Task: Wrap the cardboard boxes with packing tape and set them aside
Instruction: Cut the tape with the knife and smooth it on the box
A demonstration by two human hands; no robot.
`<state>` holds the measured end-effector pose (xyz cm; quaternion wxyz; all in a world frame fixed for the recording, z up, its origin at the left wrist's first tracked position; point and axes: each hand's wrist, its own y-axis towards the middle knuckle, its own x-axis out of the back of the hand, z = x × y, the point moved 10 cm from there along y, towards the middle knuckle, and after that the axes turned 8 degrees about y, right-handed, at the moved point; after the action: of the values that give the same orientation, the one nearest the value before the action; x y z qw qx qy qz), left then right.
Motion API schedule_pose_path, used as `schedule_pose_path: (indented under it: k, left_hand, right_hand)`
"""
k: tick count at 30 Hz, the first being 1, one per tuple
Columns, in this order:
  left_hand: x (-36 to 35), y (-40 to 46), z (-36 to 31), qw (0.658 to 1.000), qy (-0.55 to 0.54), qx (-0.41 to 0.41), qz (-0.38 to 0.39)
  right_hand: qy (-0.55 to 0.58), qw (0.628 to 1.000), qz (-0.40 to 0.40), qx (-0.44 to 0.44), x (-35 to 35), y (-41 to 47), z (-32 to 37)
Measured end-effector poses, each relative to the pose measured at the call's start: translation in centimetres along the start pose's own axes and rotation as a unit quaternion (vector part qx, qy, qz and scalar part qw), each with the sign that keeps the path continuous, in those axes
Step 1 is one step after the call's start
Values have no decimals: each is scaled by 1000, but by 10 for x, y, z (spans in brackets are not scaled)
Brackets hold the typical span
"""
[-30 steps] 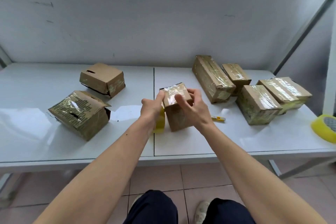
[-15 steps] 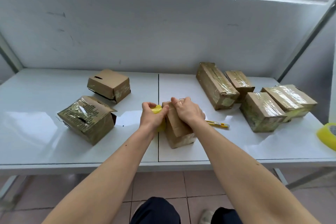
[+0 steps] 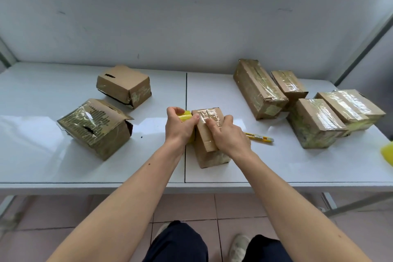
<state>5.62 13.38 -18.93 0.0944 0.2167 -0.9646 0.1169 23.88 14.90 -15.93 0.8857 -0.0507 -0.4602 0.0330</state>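
A small upright cardboard box [image 3: 209,156] stands at the middle of the white table [image 3: 148,161], with clear tape across its top. My left hand [image 3: 179,126] grips a yellow roll of packing tape [image 3: 185,115] against the box's left side. On the box's top and near face lies my right hand [image 3: 228,135], its fingers curled over the tape. Two torn, partly taped boxes [image 3: 95,128] [image 3: 124,85] sit to the left. Several taped boxes [image 3: 258,88] [image 3: 314,123] are grouped at the right.
A yellow utility knife [image 3: 260,137] lies on the table just right of my right hand. A second yellow tape roll [image 3: 387,152] shows at the right edge. A grey wall stands behind the table. My legs and a tiled floor are below.
The view has tilted and closed in. My left hand has brought the tape roll up beside the box's top, and my right hand has slid from the top onto the near face.
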Motion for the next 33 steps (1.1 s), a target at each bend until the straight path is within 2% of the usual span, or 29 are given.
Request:
schedule_pose_path:
  k: [3, 5, 7, 9, 12, 15, 19, 23, 29, 31, 33]
  left_hand:
    - [-2, -5, -4, 1000, 13, -3, -3]
    - [0, -4, -5, 1000, 26, 5, -6]
    - [3, -6, -6, 999, 32, 25, -10]
    - [2, -7, -10, 998, 34, 53, -5]
    - [-6, -14, -12, 994, 43, 87, 44]
    - [-11, -30, -17, 991, 21, 91, 99]
    - [-12, -43, -12, 986, -26, 117, 115]
    - [-13, -39, 4, 986, -30, 126, 106]
    - [-15, -32, -4, 984, -59, 120, 118]
    - [-17, -25, -19, 986, -76, 88, 121]
    - [-23, -13, -39, 987, -67, 48, 140]
  right_hand:
    - [7, 997, -82, 8, 11, -11, 1]
    - [117, 986, -113, 24, 15, -14, -7]
    - [294, 953, -71, 32, 9, -29, -26]
    - [356, 931, -48, 68, 1, -48, -37]
    - [368, 919, -121, 74, 22, -53, -37]
    - [286, 933, -214, 29, 73, -34, -18]
    - [116, 975, -191, 8, 91, -14, 23]
    - [42, 980, -196, 15, 66, -14, 31]
    - [60, 978, -198, 0, 67, -4, 33]
    - [125, 969, -212, 7, 78, 3, 30]
    - [239, 947, -208, 49, 84, 17, 24]
